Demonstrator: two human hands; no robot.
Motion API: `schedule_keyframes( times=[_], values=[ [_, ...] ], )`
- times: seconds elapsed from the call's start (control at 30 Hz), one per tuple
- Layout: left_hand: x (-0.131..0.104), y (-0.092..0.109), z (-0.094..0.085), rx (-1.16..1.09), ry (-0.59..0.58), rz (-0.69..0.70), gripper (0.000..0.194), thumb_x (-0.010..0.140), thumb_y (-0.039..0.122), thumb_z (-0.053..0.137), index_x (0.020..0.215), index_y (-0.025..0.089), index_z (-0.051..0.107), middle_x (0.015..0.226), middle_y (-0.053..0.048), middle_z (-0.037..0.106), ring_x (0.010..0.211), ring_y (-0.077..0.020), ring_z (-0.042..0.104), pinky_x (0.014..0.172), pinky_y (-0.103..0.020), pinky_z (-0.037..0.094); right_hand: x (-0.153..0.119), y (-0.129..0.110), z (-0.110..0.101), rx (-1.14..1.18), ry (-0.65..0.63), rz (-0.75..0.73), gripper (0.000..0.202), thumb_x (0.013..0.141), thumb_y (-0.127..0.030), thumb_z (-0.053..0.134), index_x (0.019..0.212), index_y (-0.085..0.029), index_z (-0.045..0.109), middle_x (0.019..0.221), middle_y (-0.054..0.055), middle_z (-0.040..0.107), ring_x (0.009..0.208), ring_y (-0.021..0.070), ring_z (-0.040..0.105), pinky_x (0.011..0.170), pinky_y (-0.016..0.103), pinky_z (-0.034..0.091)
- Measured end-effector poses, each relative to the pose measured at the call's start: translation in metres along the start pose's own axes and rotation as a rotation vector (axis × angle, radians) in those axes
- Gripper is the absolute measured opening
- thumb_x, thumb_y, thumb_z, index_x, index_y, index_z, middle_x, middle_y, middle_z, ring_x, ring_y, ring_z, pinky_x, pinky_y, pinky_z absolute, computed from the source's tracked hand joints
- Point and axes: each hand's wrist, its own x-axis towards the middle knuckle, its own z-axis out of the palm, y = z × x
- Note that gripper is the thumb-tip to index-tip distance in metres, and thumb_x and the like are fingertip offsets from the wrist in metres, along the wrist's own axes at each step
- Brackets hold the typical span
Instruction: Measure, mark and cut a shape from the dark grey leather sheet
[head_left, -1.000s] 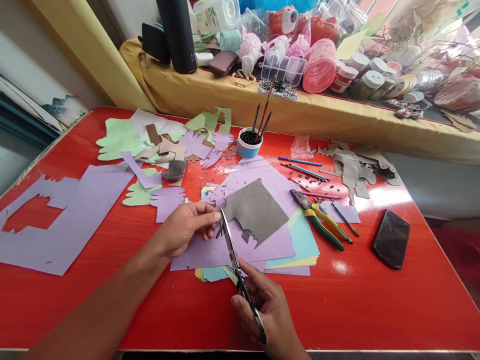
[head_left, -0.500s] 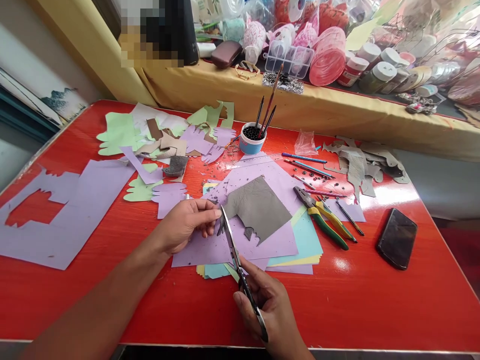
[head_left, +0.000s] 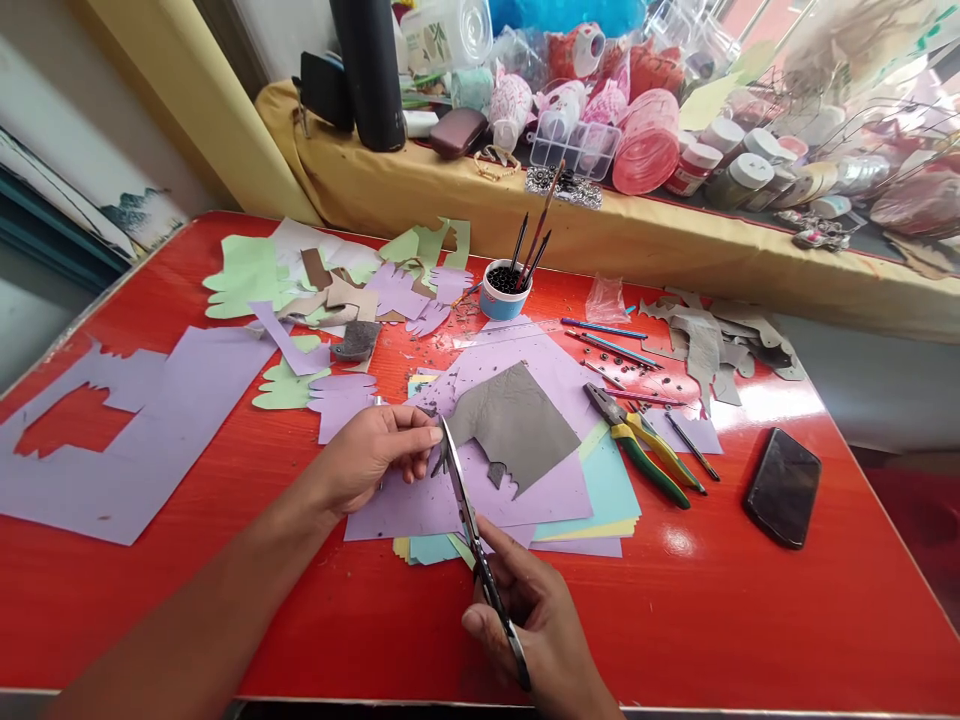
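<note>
My left hand (head_left: 386,445) pinches a small dark grey scrap with ragged ends between thumb and fingertips. Black-handled scissors (head_left: 468,515) are in my right hand (head_left: 525,610), their blades nearly closed and pointing up to the pinched scrap, close to my left thumb. Just beyond the blades lies a dark grey leather-like sheet (head_left: 529,425) with a jagged lower edge. Whether the pinched scrap still joins this sheet, I cannot tell. Beneath is a purple sheet of paper (head_left: 487,515), on top of blue and yellow sheets (head_left: 607,490).
Pliers (head_left: 637,445) and a phone (head_left: 784,488) lie to the right, near pens and small beads. A cup (head_left: 504,300) of black beads holds brushes. Paper cut-outs (head_left: 247,275) cover the back left, and grey scraps (head_left: 701,345) the back right. Jars and bottles crowd the shelf.
The head view has shifted slightly, so the table's contents appear a little lower. Both hands, the scissors and the grey sheet keep almost the same places relative to each other.
</note>
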Motion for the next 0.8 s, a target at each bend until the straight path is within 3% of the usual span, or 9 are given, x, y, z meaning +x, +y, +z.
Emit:
schedule_keyframes(
  times=[0.17, 0.37, 0.8],
  values=[
    [0.0, 0.001, 0.0, 0.017, 0.008, -0.003, 0.031, 0.066, 0.04, 0.09, 0.071, 0.017, 0.069, 0.056, 0.003, 0.064, 0.05, -0.0106, 0.057, 0.047, -0.021, 0.042, 0.003, -0.004, -0.002, 0.007, -0.026, 0.018, 0.087, 0.082, -0.056, 0.089, 0.156, -0.025, 0.056, 0.071, -0.007, 0.039, 0.052, 0.0067, 0.033, 0.046, 0.02, 0.026],
    [0.0, -0.001, 0.0, 0.009, -0.005, -0.001, 0.031, 0.067, 0.04, 0.089, 0.072, 0.017, 0.069, 0.056, 0.002, 0.064, 0.05, -0.0111, 0.057, 0.047, -0.022, 0.041, 0.005, 0.003, -0.005, -0.076, 0.018, -0.032, 0.08, 0.087, -0.056, 0.085, 0.154, -0.022, 0.058, 0.069, -0.007, 0.033, 0.056, 0.008, 0.024, 0.049, 0.023, 0.019],
    [0.002, -0.003, -0.001, 0.015, -0.014, 0.007, 0.029, 0.069, 0.04, 0.088, 0.072, 0.018, 0.07, 0.057, 0.002, 0.065, 0.052, -0.0113, 0.058, 0.048, -0.022, 0.041, 0.005, 0.007, -0.008, -0.194, 0.028, -0.049, 0.071, 0.097, -0.058, 0.072, 0.154, -0.02, 0.058, 0.071, -0.005, 0.033, 0.058, 0.0098, 0.025, 0.051, 0.025, 0.02]
  ],
)
